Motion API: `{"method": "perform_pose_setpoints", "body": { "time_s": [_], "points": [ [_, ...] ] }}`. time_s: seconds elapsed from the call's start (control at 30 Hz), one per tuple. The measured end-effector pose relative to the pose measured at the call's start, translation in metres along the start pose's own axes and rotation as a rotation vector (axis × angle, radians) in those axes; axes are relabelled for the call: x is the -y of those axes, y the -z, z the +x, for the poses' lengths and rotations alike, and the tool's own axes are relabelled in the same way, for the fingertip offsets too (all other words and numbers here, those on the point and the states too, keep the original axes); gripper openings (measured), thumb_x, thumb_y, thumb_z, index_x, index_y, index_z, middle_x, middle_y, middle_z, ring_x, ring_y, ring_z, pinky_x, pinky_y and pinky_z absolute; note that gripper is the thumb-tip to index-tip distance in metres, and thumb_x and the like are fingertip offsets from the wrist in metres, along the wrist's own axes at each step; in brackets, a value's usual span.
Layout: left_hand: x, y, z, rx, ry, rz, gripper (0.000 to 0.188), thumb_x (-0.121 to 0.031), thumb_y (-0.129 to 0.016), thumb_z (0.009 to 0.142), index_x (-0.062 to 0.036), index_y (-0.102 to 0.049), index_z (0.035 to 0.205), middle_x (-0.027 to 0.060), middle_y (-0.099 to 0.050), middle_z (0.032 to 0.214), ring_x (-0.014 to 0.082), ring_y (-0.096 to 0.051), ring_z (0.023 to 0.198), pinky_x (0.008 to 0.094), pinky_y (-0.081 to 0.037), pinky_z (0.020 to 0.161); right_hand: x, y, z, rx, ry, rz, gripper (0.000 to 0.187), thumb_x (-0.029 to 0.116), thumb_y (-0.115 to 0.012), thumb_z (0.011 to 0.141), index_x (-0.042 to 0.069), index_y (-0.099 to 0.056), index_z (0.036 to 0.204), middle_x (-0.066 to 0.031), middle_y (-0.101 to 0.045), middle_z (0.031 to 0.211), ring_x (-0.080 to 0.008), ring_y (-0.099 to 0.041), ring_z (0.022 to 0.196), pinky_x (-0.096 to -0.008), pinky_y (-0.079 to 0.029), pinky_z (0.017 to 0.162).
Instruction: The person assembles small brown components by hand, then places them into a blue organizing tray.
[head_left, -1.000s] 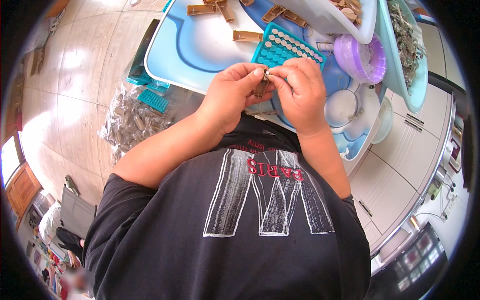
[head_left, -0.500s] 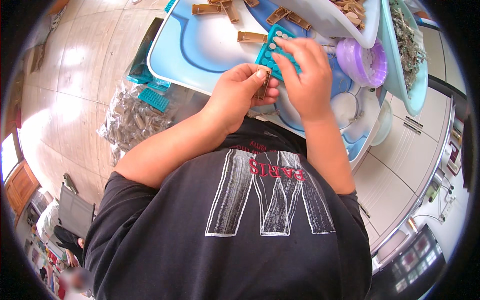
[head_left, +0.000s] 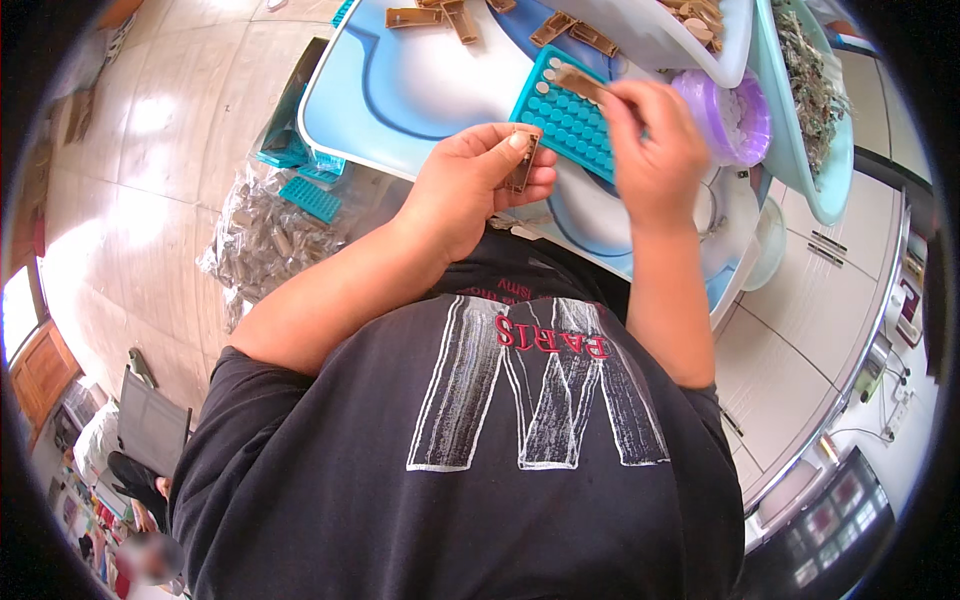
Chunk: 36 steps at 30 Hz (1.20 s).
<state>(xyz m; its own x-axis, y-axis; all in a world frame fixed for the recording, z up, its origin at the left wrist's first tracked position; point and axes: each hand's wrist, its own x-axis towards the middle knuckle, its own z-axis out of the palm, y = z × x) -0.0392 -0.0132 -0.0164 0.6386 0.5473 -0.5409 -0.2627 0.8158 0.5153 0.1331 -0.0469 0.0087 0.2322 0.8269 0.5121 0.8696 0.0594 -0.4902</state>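
My left hand [head_left: 470,175] is closed on a small brown plastic casing [head_left: 524,165], upright between thumb and fingers, with its hollow side showing. My right hand [head_left: 660,150] pinches the end of a longer brown casing [head_left: 577,82], slightly smeared by motion, above a teal tray [head_left: 585,150] of round wells. Several white discs [head_left: 543,88] sit at the tray's left end. The tray lies on a blue-and-white table [head_left: 410,120], just beyond my left hand.
More brown casings [head_left: 460,20] lie at the table's far side. A purple tub [head_left: 725,120], a white bin of brown parts [head_left: 735,65] and a pale green basin [head_left: 835,190] stand to the right. Left of the table are a plastic bag of brown parts [head_left: 265,235] and a teal tray [head_left: 310,199].
My right hand has taken up the brown casing that lay left of the teal tray and moved right with it, uncovering more of the tray. My left hand keeps its hold.
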Motion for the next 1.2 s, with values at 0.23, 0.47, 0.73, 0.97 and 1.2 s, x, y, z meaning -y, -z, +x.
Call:
{"method": "perform_pose_setpoints", "body": {
  "time_s": [0.23, 0.47, 0.73, 0.97, 1.2],
  "points": [
    [0.002, -0.016, -0.001, 0.07, 0.027, 0.093, 0.023, -0.02, -0.05, 0.094, 0.0, -0.053, 0.105, 0.0123, -0.062, 0.101, 0.0194, -0.063, 0.09, 0.0335, -0.051, 0.085, -0.045, 0.068, -0.088, -0.019, -0.196, -0.388, 0.011, 0.005, -0.069, 0.075, 0.004, -0.065, 0.085, -0.0087, -0.056, 0.089, -0.0198, -0.057, 0.076, -0.0292, -0.047, 0.065],
    [0.007, -0.033, 0.003, 0.082, 0.042, 0.157, 0.023, -0.02, -0.054, 0.092, -0.0001, -0.054, 0.102, 0.0125, -0.063, 0.1, 0.0188, -0.063, 0.091, 0.0321, -0.051, 0.084, -0.027, 0.056, -0.11, 0.077, -0.202, -0.218, 0.019, 0.008, -0.072, 0.071, 0.006, -0.065, 0.088, -0.0086, -0.056, 0.087, -0.0246, -0.057, 0.077, -0.0331, -0.046, 0.064],
    [0.011, -0.045, 0.003, 0.077, 0.021, 0.191, 0.023, -0.02, -0.054, 0.092, 0.0004, -0.053, 0.103, 0.0122, -0.063, 0.1, 0.0175, -0.062, 0.089, 0.0298, -0.051, 0.08, 0.021, 0.045, -0.082, 0.02, -0.015, 0.164, 0.025, 0.005, -0.074, 0.067, 0.008, -0.067, 0.092, -0.0053, -0.055, 0.084, -0.0212, -0.053, 0.07, -0.0304, -0.041, 0.057],
    [0.013, -0.048, 0.002, 0.092, 0.029, 0.194, 0.021, -0.017, -0.054, 0.092, 0.0019, -0.053, 0.1, 0.011, -0.062, 0.094, 0.0166, -0.061, 0.084, 0.0293, -0.05, 0.076, 0.019, 0.042, -0.075, 0.154, 0.041, 0.091, 0.029, 0.008, -0.075, 0.064, 0.007, -0.067, 0.091, -0.0065, -0.056, 0.087, -0.0244, -0.054, 0.08, -0.0351, -0.043, 0.069],
    [0.01, -0.051, 0.001, 0.09, 0.074, 0.177, 0.024, -0.018, -0.052, 0.093, 0.0027, -0.052, 0.104, 0.0123, -0.061, 0.096, 0.0169, -0.061, 0.085, 0.0305, -0.052, 0.08, -0.041, 0.069, -0.09, 0.052, -0.187, -0.197, 0.063, 0.02, -0.079, 0.061, 0.005, -0.055, 0.118, -0.0136, -0.057, 0.11, -0.0311, -0.051, 0.104, -0.0398, -0.04, 0.09]
  ]
}}
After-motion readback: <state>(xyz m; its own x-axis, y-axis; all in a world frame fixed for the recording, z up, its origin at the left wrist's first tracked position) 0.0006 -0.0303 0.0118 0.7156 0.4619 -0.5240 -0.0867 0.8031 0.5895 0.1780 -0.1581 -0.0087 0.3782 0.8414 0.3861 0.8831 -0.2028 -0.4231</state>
